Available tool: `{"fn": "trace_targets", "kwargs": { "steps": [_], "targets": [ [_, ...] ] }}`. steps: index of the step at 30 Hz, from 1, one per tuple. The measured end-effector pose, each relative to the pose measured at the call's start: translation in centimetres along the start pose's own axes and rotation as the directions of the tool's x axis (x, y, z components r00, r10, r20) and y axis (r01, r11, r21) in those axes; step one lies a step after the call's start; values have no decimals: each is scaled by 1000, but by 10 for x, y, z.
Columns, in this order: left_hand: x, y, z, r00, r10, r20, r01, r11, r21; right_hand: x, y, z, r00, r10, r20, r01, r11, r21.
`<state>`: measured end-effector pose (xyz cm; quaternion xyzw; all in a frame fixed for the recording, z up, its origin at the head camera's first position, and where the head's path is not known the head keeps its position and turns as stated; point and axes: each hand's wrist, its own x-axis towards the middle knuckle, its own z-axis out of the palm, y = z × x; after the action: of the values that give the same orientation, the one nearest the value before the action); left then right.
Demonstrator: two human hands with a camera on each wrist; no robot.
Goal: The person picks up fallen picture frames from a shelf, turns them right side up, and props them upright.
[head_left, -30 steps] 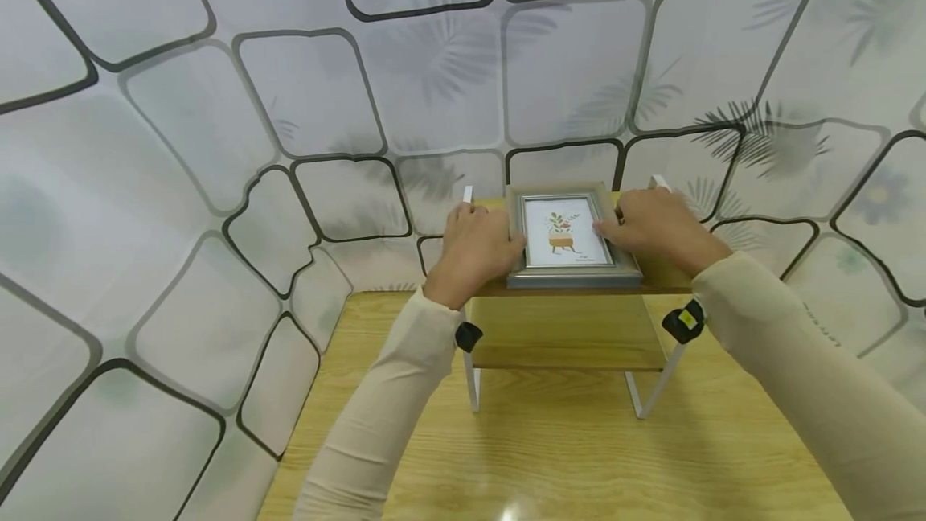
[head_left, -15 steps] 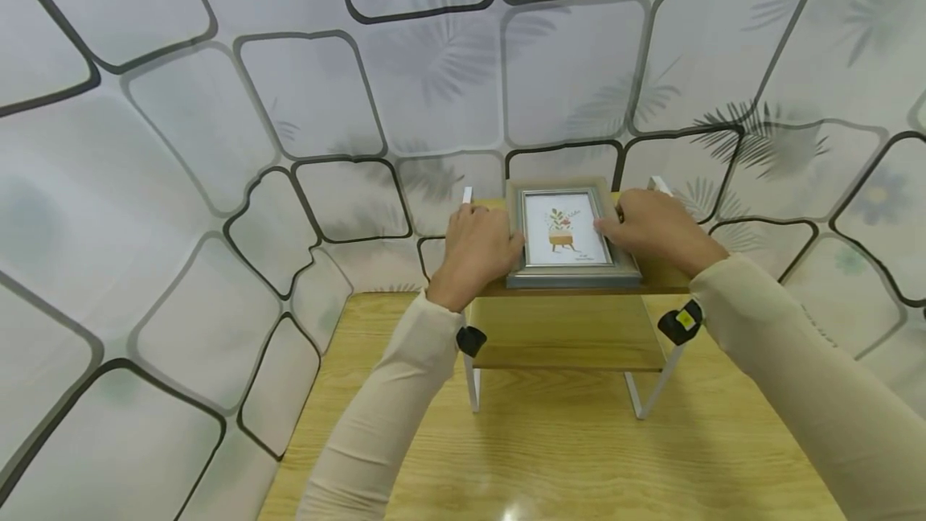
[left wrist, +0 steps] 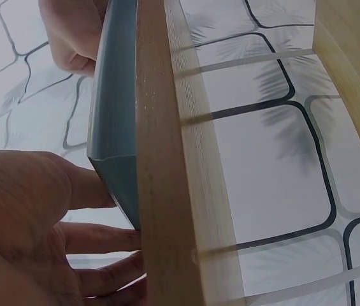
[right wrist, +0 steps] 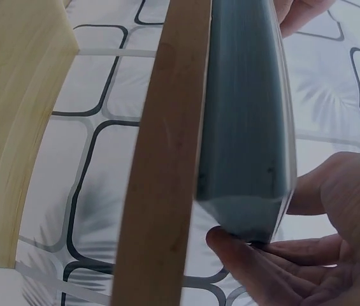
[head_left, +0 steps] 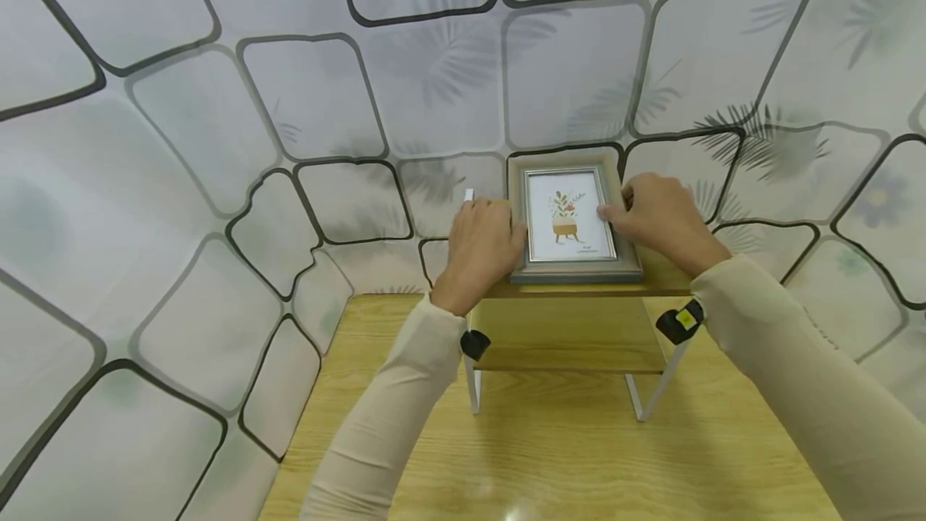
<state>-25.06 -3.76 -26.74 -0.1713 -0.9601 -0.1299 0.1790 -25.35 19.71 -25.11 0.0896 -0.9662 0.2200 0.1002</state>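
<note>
A silver-grey picture frame [head_left: 579, 270] leans back over the top board of a small two-tier wooden stand [head_left: 661, 273], its far edge raised and its near edge close to the board's front. Behind its glass is a print of a potted plant [head_left: 566, 215]. My left hand [head_left: 481, 241] grips the left edge, with the thumb on the front side. On the opposite edge, my right hand [head_left: 657, 214] holds the frame between thumb and curled fingers. In the right wrist view, the blue-grey frame side [right wrist: 246, 127] shows fingers [right wrist: 243, 255] under its corner.
The stand has a lower shelf [head_left: 564, 334] and white metal legs [head_left: 654, 392]. It stands on a wood-grain surface [head_left: 550, 457]. A patterned cloth wall [head_left: 448, 95] rises right behind it and along the left.
The frame's far edge has come up, so the frame tilts more toward upright. My right hand has risen slightly with it, while my left hand has barely shifted.
</note>
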Motion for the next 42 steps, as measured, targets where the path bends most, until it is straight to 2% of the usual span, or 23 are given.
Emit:
{"fn": "trace_targets", "kwargs": {
  "steps": [6,10,18,25,31,36,42],
  "targets": [
    [0,0,-2,1000,-22,7,23,999,-31,1,-1,2,997,16,-81,-14,999,31],
    [-1,0,-4,999,-34,-6,33,993,-112,1,-1,2,993,20,-113,-14,998,58],
    [-3,0,-6,999,-46,-7,43,966,-254,-3,-4,0,987,33,-155,-13,992,128],
    [-4,1,-11,1000,-20,15,24,953,-302,-5,-5,-1,971,35,-238,0,989,147],
    [-4,2,-15,997,-58,51,73,935,-346,-6,-6,-1,954,47,-297,7,984,179],
    [-5,2,-15,997,-81,-5,73,921,-384,-7,-7,-1,938,50,-344,23,979,203],
    [-6,0,-14,993,-103,-57,63,875,-480,-6,-7,0,916,33,-400,58,975,213]
  ]
}}
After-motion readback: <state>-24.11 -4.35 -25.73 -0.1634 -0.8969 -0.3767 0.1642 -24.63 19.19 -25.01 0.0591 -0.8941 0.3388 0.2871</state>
